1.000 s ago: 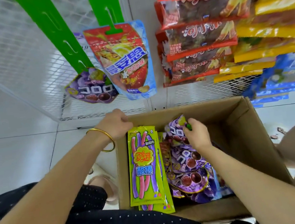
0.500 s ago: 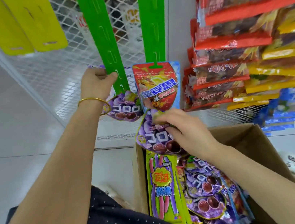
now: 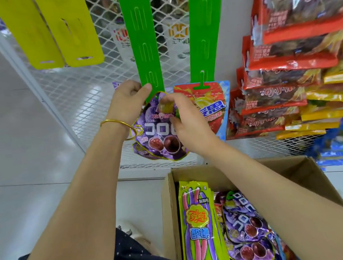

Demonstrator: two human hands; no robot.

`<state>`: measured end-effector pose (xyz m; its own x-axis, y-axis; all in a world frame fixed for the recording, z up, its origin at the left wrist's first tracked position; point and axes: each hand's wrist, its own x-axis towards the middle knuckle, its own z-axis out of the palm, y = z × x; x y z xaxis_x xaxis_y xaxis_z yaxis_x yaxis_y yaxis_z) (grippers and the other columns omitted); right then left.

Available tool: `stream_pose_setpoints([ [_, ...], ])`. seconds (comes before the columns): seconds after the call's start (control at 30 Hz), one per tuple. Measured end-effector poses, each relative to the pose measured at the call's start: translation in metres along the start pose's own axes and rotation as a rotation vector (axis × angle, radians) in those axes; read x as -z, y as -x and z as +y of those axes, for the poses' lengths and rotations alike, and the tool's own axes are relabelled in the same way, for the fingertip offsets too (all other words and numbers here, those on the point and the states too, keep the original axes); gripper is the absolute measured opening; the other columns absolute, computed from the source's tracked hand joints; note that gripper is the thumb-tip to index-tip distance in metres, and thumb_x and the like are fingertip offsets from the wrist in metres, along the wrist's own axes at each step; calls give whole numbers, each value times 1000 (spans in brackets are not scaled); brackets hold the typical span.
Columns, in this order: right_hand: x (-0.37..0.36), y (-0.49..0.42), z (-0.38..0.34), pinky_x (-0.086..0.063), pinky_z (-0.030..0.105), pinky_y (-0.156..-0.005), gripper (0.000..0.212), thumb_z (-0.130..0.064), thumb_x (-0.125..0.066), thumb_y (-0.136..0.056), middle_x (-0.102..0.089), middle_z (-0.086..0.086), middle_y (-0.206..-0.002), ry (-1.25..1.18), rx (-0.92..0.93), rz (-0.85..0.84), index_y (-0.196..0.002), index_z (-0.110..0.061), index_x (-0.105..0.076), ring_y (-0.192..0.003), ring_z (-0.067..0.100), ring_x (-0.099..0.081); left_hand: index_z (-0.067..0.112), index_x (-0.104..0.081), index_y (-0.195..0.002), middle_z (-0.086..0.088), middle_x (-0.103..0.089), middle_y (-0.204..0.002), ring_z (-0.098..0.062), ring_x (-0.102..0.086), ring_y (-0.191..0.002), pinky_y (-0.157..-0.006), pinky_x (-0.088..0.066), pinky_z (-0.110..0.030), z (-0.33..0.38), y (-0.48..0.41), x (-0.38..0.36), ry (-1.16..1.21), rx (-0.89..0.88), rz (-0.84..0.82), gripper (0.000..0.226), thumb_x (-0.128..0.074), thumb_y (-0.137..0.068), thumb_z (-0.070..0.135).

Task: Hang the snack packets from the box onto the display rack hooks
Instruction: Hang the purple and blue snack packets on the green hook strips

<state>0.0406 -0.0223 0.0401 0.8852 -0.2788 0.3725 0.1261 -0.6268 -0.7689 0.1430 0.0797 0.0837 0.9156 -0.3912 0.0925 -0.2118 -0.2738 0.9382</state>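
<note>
The top edge of a purple grape gummy packet (image 3: 159,131) is pinched between the thumb and fingertips of the right hand (image 3: 189,125), and the packet is held up against the lower end of the left green strip (image 3: 145,45). That strip end is gripped by the left hand (image 3: 126,106), with the fingers curled and the thumb laid against its front. A gold bangle (image 3: 117,124) is worn on that wrist. Whether the packet's hole is over a hook cannot be told (the fingers cover the spot). A second purple packet (image 3: 139,151) is seen just behind and below. On the right green strip (image 3: 204,26) a red-and-blue packet (image 3: 218,105) is hung from the lowest hook. Both strips are hung on a white wire-mesh rack (image 3: 86,93). Below, in the open cardboard box (image 3: 167,207), green sour-stick packets (image 3: 200,231) are stacked beside more grape packets (image 3: 246,231).
</note>
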Motion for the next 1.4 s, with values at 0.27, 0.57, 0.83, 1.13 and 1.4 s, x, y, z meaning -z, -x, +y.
stream_pose_setpoints([
  [0.27, -7, 2, 6, -36, 25, -96, 46, 8, -45, -86, -52, 5, -129, 6, -51, -46, -129, -10, -46, -116, 12, -46, 18, -43, -69, -17, -54, -87, -19, -50, -70, -58, -43, -23, -2, 4, 2, -7, 11, 10, 26, -53, -93, 20],
  [0.57, -16, 19, 22, -39, 38, -99, 55, 7, -41, -77, -44, 18, -129, 69, 2, -144, -131, -4, -43, -121, 29, -43, 16, -46, -72, -19, -57, -85, -21, -49, -75, -55, -39, -20, -8, 10, 3, 21, -40, 38, 22, -53, -93, 19],
  [0.83, 15, 101, 67, -31, 13, -98, 50, 19, -43, -77, -49, 8, -124, 83, -75, -155, -118, -6, -55, -117, 15, -45, 13, -47, -97, 4, -53, -82, -14, -53, -78, -80, -49, -38, -20, 43, -6, -82, 19, 310, 18, -60, -85, 11],
  [1.13, 44, 222, 241, -41, 25, -85, 26, -2, -53, -85, -64, 14, -114, 189, -968, -206, -110, -3, -61, -105, 28, -59, 15, -52, -96, 6, -55, -79, -20, -56, -78, -73, -47, -34, -63, 98, -88, -265, 220, -205, 12, -58, -86, 10],
  [1.4, 24, 228, 275, -33, 43, -105, 80, -49, -65, -81, -34, 19, -144, 324, -1129, -456, -143, -16, -28, -130, 38, -35, 11, -55, -103, -14, -66, -94, -29, -64, -87, -64, -50, -28, -77, 98, -123, -372, 310, -407, 14, -55, -89, 11],
])
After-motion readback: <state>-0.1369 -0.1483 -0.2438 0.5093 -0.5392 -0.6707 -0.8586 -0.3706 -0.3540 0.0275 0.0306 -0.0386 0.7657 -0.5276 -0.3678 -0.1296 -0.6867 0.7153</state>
